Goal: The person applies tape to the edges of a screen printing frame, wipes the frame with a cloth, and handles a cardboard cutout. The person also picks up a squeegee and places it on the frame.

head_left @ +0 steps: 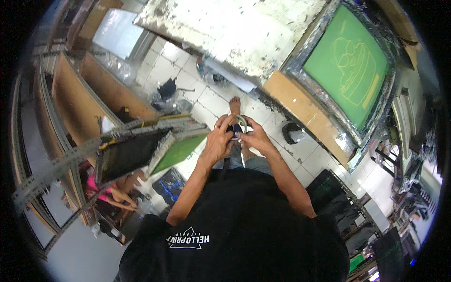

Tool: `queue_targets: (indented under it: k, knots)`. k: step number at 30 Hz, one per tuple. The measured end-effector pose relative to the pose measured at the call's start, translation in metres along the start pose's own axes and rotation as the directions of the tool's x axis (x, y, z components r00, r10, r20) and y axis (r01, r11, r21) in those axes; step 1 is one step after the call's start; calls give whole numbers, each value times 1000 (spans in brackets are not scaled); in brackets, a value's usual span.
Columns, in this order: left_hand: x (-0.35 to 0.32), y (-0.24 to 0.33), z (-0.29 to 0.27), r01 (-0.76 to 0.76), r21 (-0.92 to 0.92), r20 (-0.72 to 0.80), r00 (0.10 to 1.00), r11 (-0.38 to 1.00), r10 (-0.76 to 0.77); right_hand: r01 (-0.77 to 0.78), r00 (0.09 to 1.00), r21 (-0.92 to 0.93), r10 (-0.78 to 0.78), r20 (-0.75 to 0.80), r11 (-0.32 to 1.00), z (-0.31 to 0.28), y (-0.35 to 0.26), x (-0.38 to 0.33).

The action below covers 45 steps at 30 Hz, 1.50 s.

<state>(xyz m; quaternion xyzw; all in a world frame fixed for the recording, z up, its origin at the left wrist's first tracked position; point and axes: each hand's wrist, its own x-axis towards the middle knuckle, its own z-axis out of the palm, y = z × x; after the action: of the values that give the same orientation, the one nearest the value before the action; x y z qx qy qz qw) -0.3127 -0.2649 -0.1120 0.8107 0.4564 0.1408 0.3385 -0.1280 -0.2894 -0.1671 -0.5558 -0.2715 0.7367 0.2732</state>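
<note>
My two hands are together in front of my body, above my legs. In my right hand [256, 138] is a pale ring that looks like a roll of tape [243, 123], its curved edge rising between thumb and fingers. My left hand [219, 142] is closed at the ring's other side, its fingers bent over a small dark piece [235, 129] in the middle. The fingers partly hide that dark piece, and I cannot make out its kind. Thumbs and fingertips of both hands nearly meet there.
Ahead stands a paint-spotted white table [225, 33]; a framed green printing screen [350, 66] lies at its right. Another green screen [181, 151] leans in a metal rack [70, 155] at left. Beyond the rack another person's arm [123, 199] shows. Plastic bags [176, 101] litter the tiled floor [206, 101].
</note>
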Motion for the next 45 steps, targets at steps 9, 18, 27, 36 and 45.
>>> queue_targets:
  k: [9, 18, 27, 36, 45]
  knots:
    - [-14, -30, 93, 188, -268, -18, 980, 945, -200, -14, 975, 264, 72, -209, 964, -34, 90, 25]
    - [-128, -89, 154, 475, -407, -128, 816, 780, -564, 30, 595, 137, 92, -798, 990, -152, 131, 155]
    - [-423, -75, 251, 927, -152, -6, 346, 342, -938, -474, 600, -527, -180, -780, 705, -252, 176, 222]
    - [-367, -62, 219, 768, -639, 70, 89, 23, -994, -239, 626, -733, -476, -618, 637, -202, 155, 138]
    - [-143, -129, 95, 326, -863, -215, 455, 387, -864, 372, 589, -659, -715, -377, 654, -113, 10, -89]
